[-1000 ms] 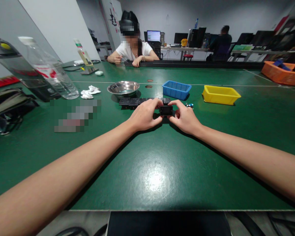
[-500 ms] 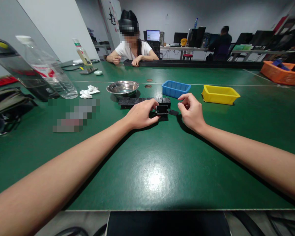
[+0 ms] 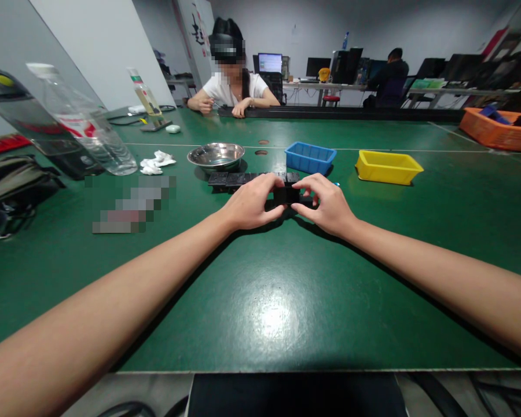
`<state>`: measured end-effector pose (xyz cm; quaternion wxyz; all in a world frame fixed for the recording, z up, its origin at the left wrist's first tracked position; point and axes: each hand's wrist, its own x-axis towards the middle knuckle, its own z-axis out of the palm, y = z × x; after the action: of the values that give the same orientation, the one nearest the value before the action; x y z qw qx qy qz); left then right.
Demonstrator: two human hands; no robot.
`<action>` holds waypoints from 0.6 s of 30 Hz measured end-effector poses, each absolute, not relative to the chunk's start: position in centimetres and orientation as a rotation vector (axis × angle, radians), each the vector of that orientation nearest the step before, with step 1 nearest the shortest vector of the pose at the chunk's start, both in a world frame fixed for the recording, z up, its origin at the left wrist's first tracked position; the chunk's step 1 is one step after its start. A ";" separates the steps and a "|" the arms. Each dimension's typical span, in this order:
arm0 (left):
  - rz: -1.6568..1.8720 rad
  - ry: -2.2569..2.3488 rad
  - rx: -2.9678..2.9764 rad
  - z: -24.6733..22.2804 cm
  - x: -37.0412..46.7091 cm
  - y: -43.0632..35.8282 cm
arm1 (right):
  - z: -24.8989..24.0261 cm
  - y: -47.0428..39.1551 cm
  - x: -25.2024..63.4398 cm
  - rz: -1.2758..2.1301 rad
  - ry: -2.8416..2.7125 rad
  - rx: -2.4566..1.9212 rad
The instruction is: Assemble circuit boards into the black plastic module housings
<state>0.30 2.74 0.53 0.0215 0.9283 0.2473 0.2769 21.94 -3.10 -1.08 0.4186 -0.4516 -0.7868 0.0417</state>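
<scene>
Just in front of a row of black plastic boxes (image 3: 230,181), a small black box (image 3: 285,196) is held between my two hands. My left hand (image 3: 252,202) grips its left side, fingers over the top and thumb low down. On the right side, my right hand (image 3: 329,204) has its fingertips at the upper edge and its thumb near the lower corner. A plain dark side of the box faces me. What lies under my right fingers is mostly hidden.
Behind the row stand a steel bowl (image 3: 216,156), a blue bin (image 3: 310,157) and a yellow bin (image 3: 389,168). Bottles (image 3: 84,121) and crumpled tissue (image 3: 156,162) are at left. An orange basket (image 3: 499,132) sits far right. Across the table sits a person (image 3: 237,87).
My right hand has moved left and taken hold of the black box alongside my left hand. The box has turned, so its pale-rimmed face no longer shows.
</scene>
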 end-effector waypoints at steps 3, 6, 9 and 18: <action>0.833 0.719 2.856 0.5 0.4 2.5 | -1.3 -2.9 21.9 0.084 -2.024 -1.149; 0.838 0.719 2.848 0.4 0.5 2.4 | -1.6 -2.8 21.8 0.033 -2.048 -1.215; 0.848 0.755 2.854 0.3 0.6 2.6 | -1.8 -2.8 21.8 -0.043 -2.066 -1.325; 0.778 0.812 2.961 0.1 0.7 3.0 | -1.8 -2.9 21.8 -0.153 -2.159 -1.622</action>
<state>0.71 3.02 0.14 -0.0128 0.9347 0.2564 0.2457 21.77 -2.85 -1.82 0.2166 -0.5856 -0.7792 -0.0551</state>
